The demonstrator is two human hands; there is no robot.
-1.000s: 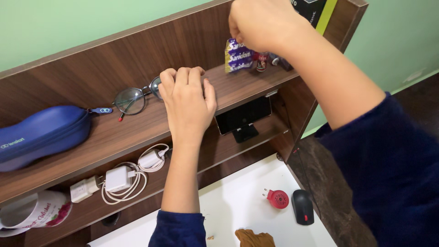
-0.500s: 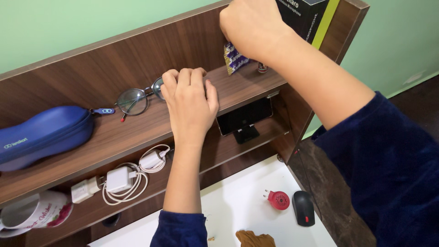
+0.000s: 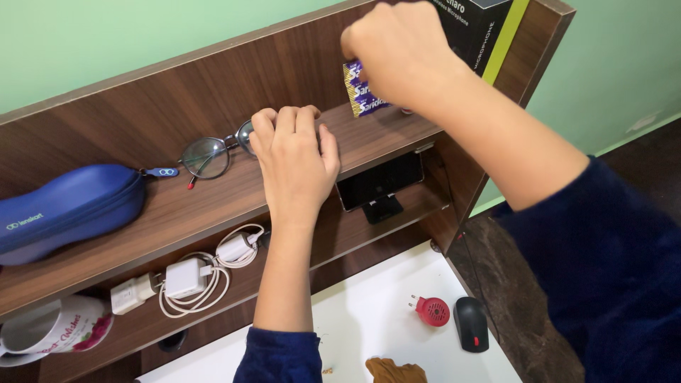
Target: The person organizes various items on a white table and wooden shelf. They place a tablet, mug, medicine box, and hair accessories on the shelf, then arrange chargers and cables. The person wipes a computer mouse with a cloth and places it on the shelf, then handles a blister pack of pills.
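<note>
The right hand (image 3: 397, 53) is closed in a pinch on a purple-and-yellow strip of sachets (image 3: 358, 91), held upright at the right end of the upper wooden shelf (image 3: 213, 198), beside a black box with a green stripe (image 3: 482, 32); the left hand (image 3: 294, 159) lies curled on the shelf's front edge, knuckles up, holding nothing visible, just beside the round-framed eyeglasses (image 3: 209, 154); a blue glasses case (image 3: 67, 209) lies at the shelf's left end; white chargers (image 3: 188, 276) and a black phone on a stand (image 3: 379, 186) occupy the lower shelf.
</note>
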